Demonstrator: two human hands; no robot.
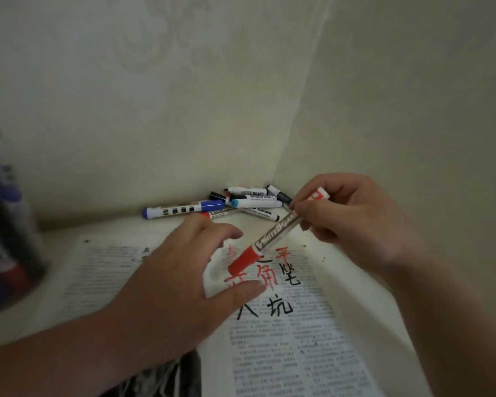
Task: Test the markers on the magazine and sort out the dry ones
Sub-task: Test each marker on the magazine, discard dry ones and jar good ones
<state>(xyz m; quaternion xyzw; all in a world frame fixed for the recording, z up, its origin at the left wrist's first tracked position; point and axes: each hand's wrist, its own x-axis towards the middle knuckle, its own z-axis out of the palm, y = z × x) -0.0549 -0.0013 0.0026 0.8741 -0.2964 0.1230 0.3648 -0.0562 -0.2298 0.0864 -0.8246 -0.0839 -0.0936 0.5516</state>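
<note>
Over the magazine [284, 353], the right hand [355, 222] pinches 1 red marker [272, 239] by its barrel, red end angled down toward the spread, empty left hand [184, 276], probably to handle the cap, while other markers [249, 200] lie piled just beyond it.

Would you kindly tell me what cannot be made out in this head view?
1. Left edge: a dark object, blurred and cut off by the frame, unidentifiable.
2. The magazine print is too small and blurred; the left hand covers some red writing.
3. The marker pile in the corner overlaps, so its count is unclear.
4. The right hand covers part of the red marker barrel.
</note>
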